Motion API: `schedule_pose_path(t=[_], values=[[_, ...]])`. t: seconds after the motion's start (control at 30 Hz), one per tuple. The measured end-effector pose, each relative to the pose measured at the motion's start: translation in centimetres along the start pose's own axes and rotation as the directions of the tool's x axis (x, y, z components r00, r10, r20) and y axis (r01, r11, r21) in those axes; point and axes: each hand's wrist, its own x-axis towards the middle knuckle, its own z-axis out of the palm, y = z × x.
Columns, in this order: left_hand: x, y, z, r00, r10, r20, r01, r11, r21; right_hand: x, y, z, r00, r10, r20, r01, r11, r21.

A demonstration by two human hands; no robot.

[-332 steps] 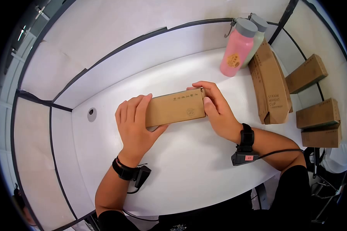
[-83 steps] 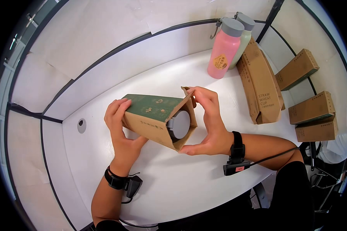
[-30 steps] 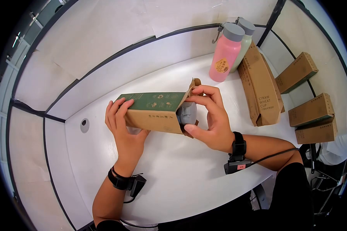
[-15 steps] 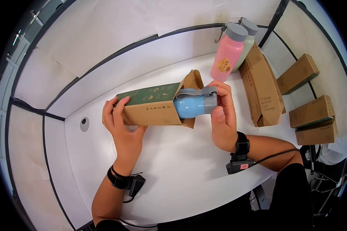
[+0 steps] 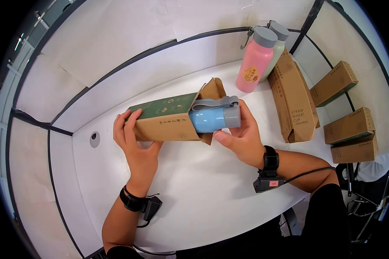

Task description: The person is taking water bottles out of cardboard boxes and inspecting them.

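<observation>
A brown and green cardboard box (image 5: 162,125) lies on its side in the air above the white table, its end flaps spread at the right. My left hand (image 5: 136,146) is closed around the box's left end, fingers over the top and thumb below. Out of the box's mouth sticks a light blue water bottle (image 5: 208,120) with a grey cap and strap; its other end is hidden inside. My right hand (image 5: 246,138) is closed about the cap end, thumb at the bottle's lower side and fingers partly hidden behind the cap.
A pink bottle (image 5: 255,60) and a pale green bottle (image 5: 278,45) stand at the back right. Beside them lie larger cardboard boxes (image 5: 296,99). Smaller boxes (image 5: 335,82) sit along the right side. White panels enclose the table (image 5: 194,190), which has a round grey cable hole (image 5: 94,139).
The box and bottle have shifted slightly left. My right thumb has moved from the cap's front down to the bottle's lower side, and the fingers have slipped further behind the cap.
</observation>
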Motion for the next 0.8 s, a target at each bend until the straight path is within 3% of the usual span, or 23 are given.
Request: schedule_pose_path(t=[0.03,0.1,0.13,0.5,0.7,0.8], values=[[0.0,0.0,0.0,1.0,0.004,0.013,-0.004,0.999,-0.036,0.0,-0.5,0.3,1.0,0.0,0.0,0.0,1.0,0.0],[0.0,0.0,0.0,1.0,0.009,0.025,-0.007,0.997,-0.071,0.1,-1.9,1.2,0.985,0.173,0.009,-0.174,0.983,0.052],[0.0,0.1,0.0,0.999,0.018,0.039,-0.016,0.998,-0.066,0.4,-1.4,0.9,0.987,0.158,0.037,-0.157,0.987,-0.021],[-0.2,0.5,0.0,0.998,0.051,0.024,-0.052,0.998,0.041,1.2,-1.3,0.7,0.985,0.159,0.068,-0.156,0.986,-0.056],[-0.3,1.1,-0.1,0.998,0.029,0.053,-0.031,0.999,0.031,0.2,-1.1,0.5,0.957,0.274,-0.096,-0.266,0.96,0.092],[-0.2,1.0,-0.2,0.998,0.026,0.052,-0.028,0.999,0.044,0.1,0.8,0.0,0.917,0.057,-0.394,-0.03,0.997,0.073]])
